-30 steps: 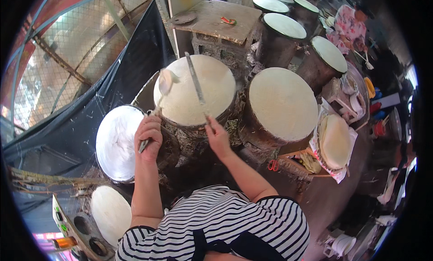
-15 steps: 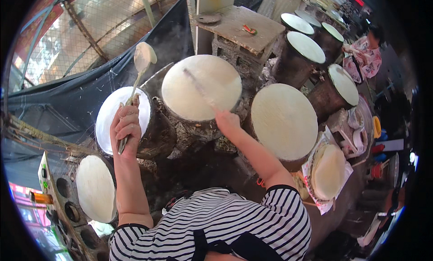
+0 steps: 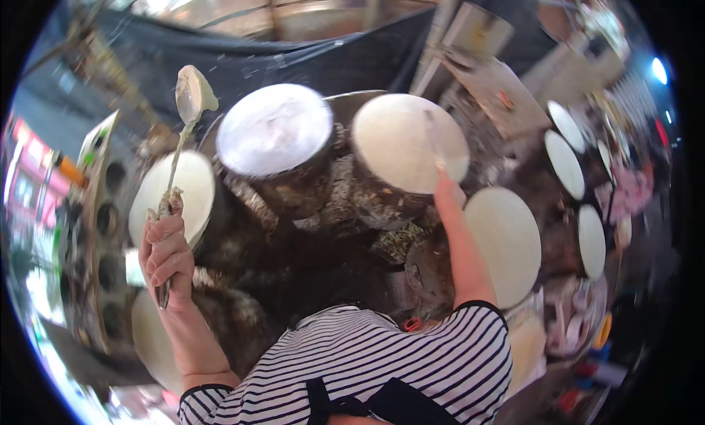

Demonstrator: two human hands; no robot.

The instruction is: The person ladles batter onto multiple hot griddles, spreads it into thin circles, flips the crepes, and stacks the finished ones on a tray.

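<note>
My left hand (image 3: 169, 256) is wrapped round the handle of a ladle (image 3: 192, 98), holding it upright. Pale batter coats the ladle's bowl and stem. Behind the handle is a drum-shaped stove with a pale round top (image 3: 198, 204). My right hand (image 3: 449, 193) grips a thin flat stick (image 3: 434, 142), smeared by motion. The stick reaches over a round griddle covered with a pale, thin sheet of batter (image 3: 389, 142); whether it touches the sheet I cannot tell. Between the hands stands another drum with a bright white, uneven top (image 3: 275, 131).
Another pale round sheet (image 3: 507, 249) lies beyond my right forearm, with a stack of pale rounds (image 3: 523, 344) below it. A board on blocks (image 3: 499, 94) stands at the far right, near more round griddles (image 3: 564, 164). Dark sheeting (image 3: 345, 61) hangs behind. A person (image 3: 630, 193) is at right.
The view has swung left, so the griddles appear farther right. The ladle now stands before the leftmost pale top instead of the white one. The stick stays over the same griddle.
</note>
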